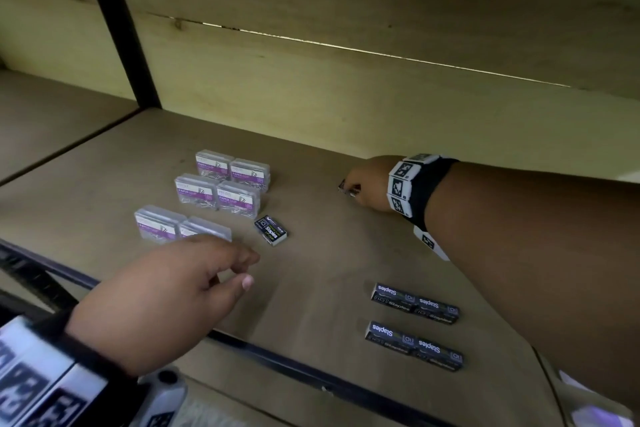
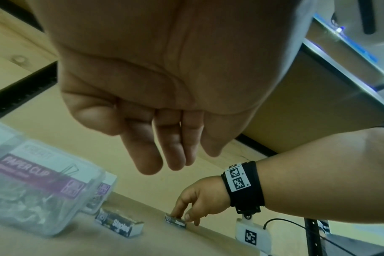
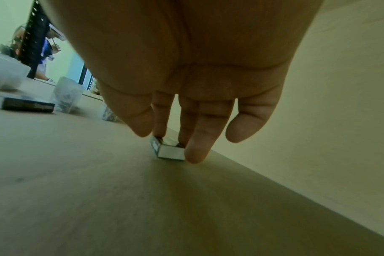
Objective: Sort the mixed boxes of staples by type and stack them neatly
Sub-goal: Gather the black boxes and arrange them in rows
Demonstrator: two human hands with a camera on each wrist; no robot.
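Note:
Far back on the shelf lies a small dark staples box (image 1: 343, 185) (image 3: 170, 152) (image 2: 175, 222). My right hand (image 1: 349, 189) (image 3: 169, 138) reaches in and pinches it between thumb and fingers while it rests on the board. A second lone staples box (image 1: 271, 230) (image 2: 118, 223) lies at an angle beside the clear paper clip boxes (image 1: 221, 184) (image 2: 39, 187). Two rows of staples boxes (image 1: 414, 302) (image 1: 414, 345) sit near the front right. My left hand (image 1: 250, 270) (image 2: 164, 161) hovers near the front left with loosely curled fingers and holds nothing.
The shelf board (image 1: 329, 253) has a wooden back wall close behind my right hand and another shelf above. A black upright post (image 1: 117, 24) stands at the back left. A black rail (image 1: 294, 367) runs along the front edge.

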